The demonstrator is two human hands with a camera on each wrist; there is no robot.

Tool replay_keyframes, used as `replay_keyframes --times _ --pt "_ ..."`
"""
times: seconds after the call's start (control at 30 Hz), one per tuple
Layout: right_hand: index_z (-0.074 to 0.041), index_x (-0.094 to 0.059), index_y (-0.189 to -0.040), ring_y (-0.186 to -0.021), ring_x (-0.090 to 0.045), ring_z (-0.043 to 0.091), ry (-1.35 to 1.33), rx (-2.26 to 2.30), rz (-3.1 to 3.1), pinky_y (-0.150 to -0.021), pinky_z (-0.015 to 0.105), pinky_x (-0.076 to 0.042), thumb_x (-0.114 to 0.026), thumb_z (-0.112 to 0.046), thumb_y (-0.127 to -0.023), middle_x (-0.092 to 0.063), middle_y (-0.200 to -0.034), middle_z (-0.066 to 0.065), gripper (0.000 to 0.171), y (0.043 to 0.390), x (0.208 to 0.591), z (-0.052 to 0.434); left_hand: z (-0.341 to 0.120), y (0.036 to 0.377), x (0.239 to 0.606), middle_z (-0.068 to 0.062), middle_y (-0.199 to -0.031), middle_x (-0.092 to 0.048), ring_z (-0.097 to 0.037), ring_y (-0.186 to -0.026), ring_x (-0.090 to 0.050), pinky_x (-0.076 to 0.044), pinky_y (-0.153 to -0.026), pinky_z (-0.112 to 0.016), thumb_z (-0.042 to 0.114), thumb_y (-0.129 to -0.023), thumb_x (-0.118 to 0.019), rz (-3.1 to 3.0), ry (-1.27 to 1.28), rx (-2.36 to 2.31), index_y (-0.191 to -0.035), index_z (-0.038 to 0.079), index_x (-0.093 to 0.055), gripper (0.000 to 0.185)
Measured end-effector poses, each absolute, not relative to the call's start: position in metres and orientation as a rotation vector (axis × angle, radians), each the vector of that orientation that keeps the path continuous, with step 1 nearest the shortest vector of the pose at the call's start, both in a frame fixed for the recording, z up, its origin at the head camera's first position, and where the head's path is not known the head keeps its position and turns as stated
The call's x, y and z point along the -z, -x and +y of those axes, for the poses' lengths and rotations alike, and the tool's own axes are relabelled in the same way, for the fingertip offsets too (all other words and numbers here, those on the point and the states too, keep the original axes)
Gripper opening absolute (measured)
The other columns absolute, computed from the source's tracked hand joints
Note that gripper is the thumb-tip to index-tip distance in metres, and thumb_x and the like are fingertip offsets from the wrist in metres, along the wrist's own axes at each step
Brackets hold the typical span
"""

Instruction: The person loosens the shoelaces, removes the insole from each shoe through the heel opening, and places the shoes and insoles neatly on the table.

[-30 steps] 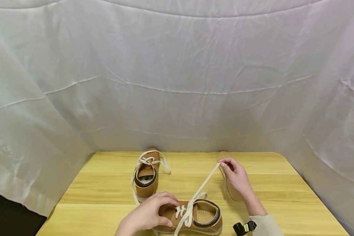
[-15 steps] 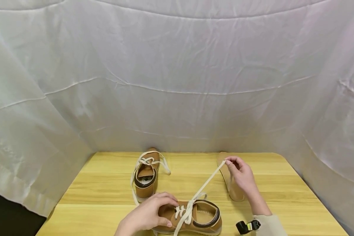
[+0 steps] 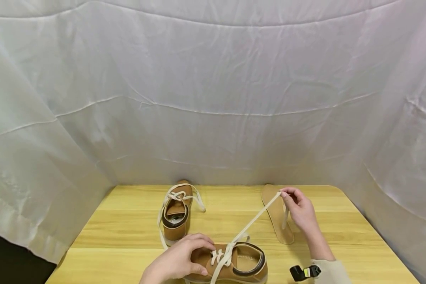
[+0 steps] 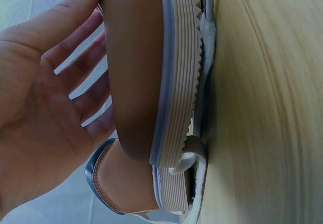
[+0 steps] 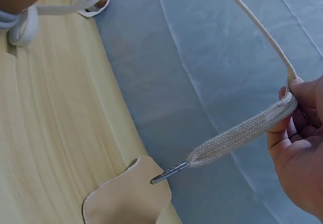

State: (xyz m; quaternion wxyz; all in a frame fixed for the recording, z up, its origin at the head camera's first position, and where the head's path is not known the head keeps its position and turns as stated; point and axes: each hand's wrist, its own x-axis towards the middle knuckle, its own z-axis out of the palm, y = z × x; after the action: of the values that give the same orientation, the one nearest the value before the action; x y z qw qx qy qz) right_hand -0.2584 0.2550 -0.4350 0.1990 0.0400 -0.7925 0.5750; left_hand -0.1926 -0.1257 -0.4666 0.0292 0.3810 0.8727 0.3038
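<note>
Step in hand looks like drawing out one lace end: left hand [image 3: 179, 258] grips the toe of a brown low-top shoe with dark padded collar [image 3: 228, 274], sideways on the light wood-grain table [image 3: 110, 228]; right hand [image 3: 301, 211] pinches a cream flat woven lace [image 5: 239, 138] near its end, strand straight, metal-looking tip [image 5: 169, 173] dangling. Knotted or merely crossed at the throat: can't tell. Next move seems to call for steady tension, toe kept pinned. Matching brown shoe [image 3: 175, 232] and tan flat insole [image 3: 277, 217] lie farther back. Faint lettering inside the gripped shoe, unreadable; no legible brand.
</note>
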Motion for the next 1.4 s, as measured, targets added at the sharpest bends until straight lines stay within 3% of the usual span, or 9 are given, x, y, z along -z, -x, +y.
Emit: replay_keyframes --times 0.47,1.0,1.4 --pt "0.006 -0.065 -0.123 -0.084 -0.055 0.002 -0.029 -1.603 -2.181 -0.069 0.015 -0.049 -0.063 -0.016 -0.105 -0.062 -0.091 -0.015 0.028 0.258 0.43 0.271 -0.126 0.191 0.465 0.012 -0.134 -0.063 -0.014 -0.127 -0.057 -0.05 -0.107 -0.035 0.033 -0.083 -0.088 2.684 -1.153 -0.947 -0.128 0.026 -0.071 0.049" --pt "0.008 -0.063 -0.121 -0.081 -0.054 0.004 0.056 -1.618 -2.122 -0.066 0.014 -0.048 -0.063 -0.017 -0.105 -0.063 -0.088 -0.012 0.03 0.255 0.427 0.286 -0.126 0.193 0.464 0.014 -0.134 -0.062 -0.014 -0.128 -0.056 -0.049 -0.108 -0.036 0.034 -0.083 -0.088 2.677 -1.156 -0.944 -0.128 0.025 -0.071 0.049" --pt "-0.002 -0.068 -0.116 -0.08 -0.054 0.005 0.134 -1.59 -2.103 -0.066 0.014 -0.047 -0.065 -0.021 -0.104 -0.06 -0.087 -0.013 0.023 0.251 0.423 0.297 -0.126 0.192 0.465 0.013 -0.134 -0.062 -0.014 -0.128 -0.056 -0.049 -0.109 -0.036 0.034 -0.083 -0.087 2.679 -1.158 -0.943 -0.128 0.026 -0.071 0.048"
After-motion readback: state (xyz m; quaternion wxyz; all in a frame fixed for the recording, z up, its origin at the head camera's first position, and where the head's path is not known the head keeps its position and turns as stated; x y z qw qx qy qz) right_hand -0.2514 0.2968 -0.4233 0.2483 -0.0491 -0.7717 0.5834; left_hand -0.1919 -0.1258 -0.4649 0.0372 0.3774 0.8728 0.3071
